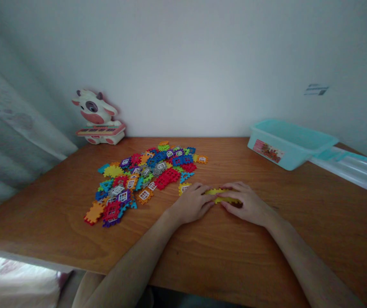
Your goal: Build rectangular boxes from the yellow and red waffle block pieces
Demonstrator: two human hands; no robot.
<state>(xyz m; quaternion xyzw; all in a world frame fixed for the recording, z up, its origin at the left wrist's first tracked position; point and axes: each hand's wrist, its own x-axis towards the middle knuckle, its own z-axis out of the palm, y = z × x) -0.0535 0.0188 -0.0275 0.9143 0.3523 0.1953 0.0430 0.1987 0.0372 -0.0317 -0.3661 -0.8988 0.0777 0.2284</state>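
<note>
Low over the middle of the wooden table, both my hands grip yellow interlocking toy tiles [216,194] with toothed edges. My left hand [193,202] pinches the left end, its fingers curled round the edge. The right end sits between the thumb and fingers of my right hand [246,201]. My fingers hide much of the yellow pieces, so how they are joined cannot be made out. Just behind my left hand lies a yellow tile with a white window [184,188]. A loose pile of colourful toothed tiles [168,177] spreads to the left.
A cow-shaped toy keyboard [99,122] stands at the back left near a curtain [13,115]. At the back right is a turquoise plastic bin [267,156], with a clear lid [353,164] beside it. The wooden table [282,256] meets a pale wall.
</note>
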